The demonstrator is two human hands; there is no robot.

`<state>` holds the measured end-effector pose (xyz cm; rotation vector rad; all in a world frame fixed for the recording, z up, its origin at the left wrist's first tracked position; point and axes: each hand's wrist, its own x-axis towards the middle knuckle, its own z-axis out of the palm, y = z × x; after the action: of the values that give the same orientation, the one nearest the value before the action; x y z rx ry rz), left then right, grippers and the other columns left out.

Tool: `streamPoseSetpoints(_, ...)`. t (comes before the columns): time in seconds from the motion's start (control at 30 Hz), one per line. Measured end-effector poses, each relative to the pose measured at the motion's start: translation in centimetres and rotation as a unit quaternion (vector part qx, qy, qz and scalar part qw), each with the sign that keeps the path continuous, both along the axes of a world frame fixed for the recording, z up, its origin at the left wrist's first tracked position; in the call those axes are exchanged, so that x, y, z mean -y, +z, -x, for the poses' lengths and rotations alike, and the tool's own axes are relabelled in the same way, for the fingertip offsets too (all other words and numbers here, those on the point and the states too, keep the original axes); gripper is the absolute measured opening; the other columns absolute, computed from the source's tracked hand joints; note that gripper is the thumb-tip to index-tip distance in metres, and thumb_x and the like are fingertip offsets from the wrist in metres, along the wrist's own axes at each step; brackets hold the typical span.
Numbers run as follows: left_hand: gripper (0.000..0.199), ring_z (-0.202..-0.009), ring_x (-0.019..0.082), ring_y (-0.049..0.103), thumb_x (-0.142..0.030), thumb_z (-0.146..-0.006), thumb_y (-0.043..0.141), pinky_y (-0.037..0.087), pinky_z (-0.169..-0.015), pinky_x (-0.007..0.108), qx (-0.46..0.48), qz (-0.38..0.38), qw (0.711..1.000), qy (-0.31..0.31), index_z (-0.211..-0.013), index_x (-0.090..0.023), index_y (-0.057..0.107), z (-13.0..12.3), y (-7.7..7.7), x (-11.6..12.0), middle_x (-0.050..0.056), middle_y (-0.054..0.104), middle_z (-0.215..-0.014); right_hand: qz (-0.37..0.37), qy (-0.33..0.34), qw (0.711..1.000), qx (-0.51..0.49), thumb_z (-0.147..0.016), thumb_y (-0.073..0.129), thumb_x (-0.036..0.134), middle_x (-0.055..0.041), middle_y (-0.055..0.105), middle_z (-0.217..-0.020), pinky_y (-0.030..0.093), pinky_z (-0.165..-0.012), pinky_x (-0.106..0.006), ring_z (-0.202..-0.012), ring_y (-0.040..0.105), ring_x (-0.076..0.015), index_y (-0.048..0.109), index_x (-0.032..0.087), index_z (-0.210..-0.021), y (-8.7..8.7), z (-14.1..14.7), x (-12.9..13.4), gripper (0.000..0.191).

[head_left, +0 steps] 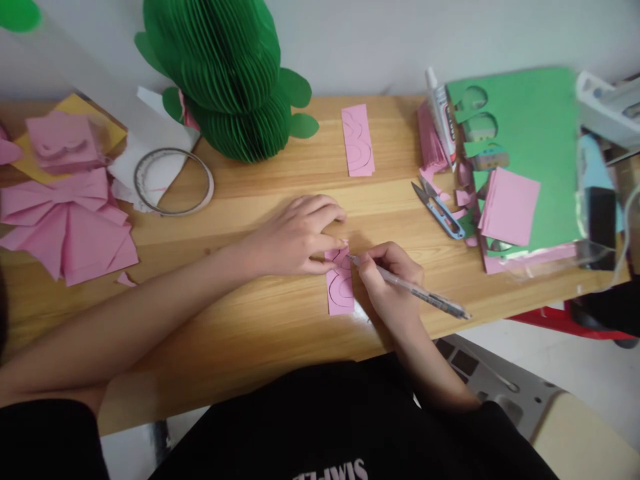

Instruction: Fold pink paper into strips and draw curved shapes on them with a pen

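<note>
A small pink paper strip (341, 300) with curved pen lines lies on the wooden table in front of me. My left hand (307, 233) rests flat, its fingers apart, and the lower fingertips press on the strip's upper part. In my right hand (395, 280) is a clear-barrelled pen (425, 293), pinched near its tip. The tip meets the strip's right edge, close to my left fingertips. Farther back lies another pink strip (358, 141) with similar curves drawn on it.
Blue thread snips (440, 210), a glue tube (443, 120), pink squares (511, 207) and green sheets (540, 133) sit at right. A green honeycomb paper piece (230, 80) stands at the back. A tape roll (210, 193) and folded pink paper (70, 223) lie at left.
</note>
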<state>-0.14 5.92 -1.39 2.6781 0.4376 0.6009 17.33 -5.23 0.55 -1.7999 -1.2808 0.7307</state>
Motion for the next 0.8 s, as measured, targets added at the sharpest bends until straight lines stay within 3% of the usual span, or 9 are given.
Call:
streamPoseSetpoints(0.17, 0.022, -0.114, 0.032, 0.056, -0.038, -0.089, 0.065, 0.047, -0.09, 0.046, -0.004, 0.004, 1.0, -0.004, -0.096, -0.022, 0.077, 0.1, 0.0, -0.1, 0.013, 0.064, -0.115, 0.002, -0.023, 1.0, -0.008, -0.077, 0.063, 0.024, 0.006, 0.057, -0.052, 0.038, -0.046, -0.023, -0.045, 0.049, -0.0086, 0.06, 0.02, -0.067, -0.3, 0.0, 0.0, 0.012)
streamPoseSetpoints(0.37, 0.02, -0.113, 0.031, 0.056, -0.038, -0.087, 0.067, 0.047, -0.091, 0.045, -0.015, 0.0, 1.0, -0.004, -0.095, -0.023, 0.077, 0.1, 0.1, 0.0, 0.012, 0.064, -0.116, -0.041, -0.076, 0.987, -0.133, -0.085, 0.061, 0.029, 0.0039, 0.061, -0.057, 0.042, -0.048, -0.024, -0.048, 0.054, -0.0102, 0.059, 0.021, -0.07, -0.8, -0.5, 0.5, 0.018)
streamPoseSetpoints(0.47, 0.02, -0.112, 0.031, 0.056, -0.038, -0.089, 0.064, 0.047, -0.089, 0.045, -0.007, -0.008, 1.0, 0.0, -0.093, -0.024, 0.077, 0.1, 0.1, 0.0, 0.012, 0.064, -0.114, -0.068, -0.033, 0.983, -0.169, -0.093, 0.052, 0.035, 0.003, 0.064, -0.058, 0.043, -0.048, -0.024, -0.049, 0.057, -0.011, 0.064, 0.022, -0.083, -0.4, -0.7, 1.1, 0.021)
streamPoseSetpoints(0.57, 0.02, -0.112, 0.031, 0.056, -0.038, -0.089, 0.064, 0.047, -0.089, 0.045, -0.011, -0.013, 1.0, -0.001, -0.092, -0.024, 0.077, 0.0, 0.1, 0.0, 0.012, 0.064, -0.115, -0.051, 0.024, 0.992, -0.109, -0.093, 0.054, 0.035, 0.0014, 0.068, -0.064, 0.048, -0.053, -0.025, -0.055, 0.062, -0.012, 0.068, 0.022, -0.087, 0.5, -0.4, 1.7, 0.02)
streamPoseSetpoints(0.67, 0.019, -0.113, 0.032, 0.056, -0.036, -0.088, 0.065, 0.047, -0.091, 0.046, -0.015, -0.019, 1.0, -0.002, -0.092, -0.022, 0.077, 0.0, 0.1, 0.1, 0.013, 0.064, -0.115, -0.014, 0.035, 0.999, -0.037, -0.085, 0.064, 0.029, -0.0009, 0.075, -0.074, 0.052, -0.056, -0.025, -0.06, 0.067, -0.0127, 0.069, 0.021, -0.088, 1.2, 0.4, 1.8, 0.01)
streamPoseSetpoints(0.8, 0.02, -0.113, 0.03, 0.055, -0.036, -0.089, 0.063, 0.047, -0.091, 0.044, -0.014, -0.024, 1.0, 0.007, -0.093, -0.021, 0.076, -0.1, 0.3, 0.4, 0.012, 0.065, -0.114, 0.017, 0.031, 0.997, -0.064, -0.079, 0.064, 0.025, -0.0037, 0.078, -0.082, 0.057, -0.058, -0.025, -0.065, 0.073, -0.0152, 0.065, 0.02, -0.093, 1.4, 1.3, 1.7, 0.014)
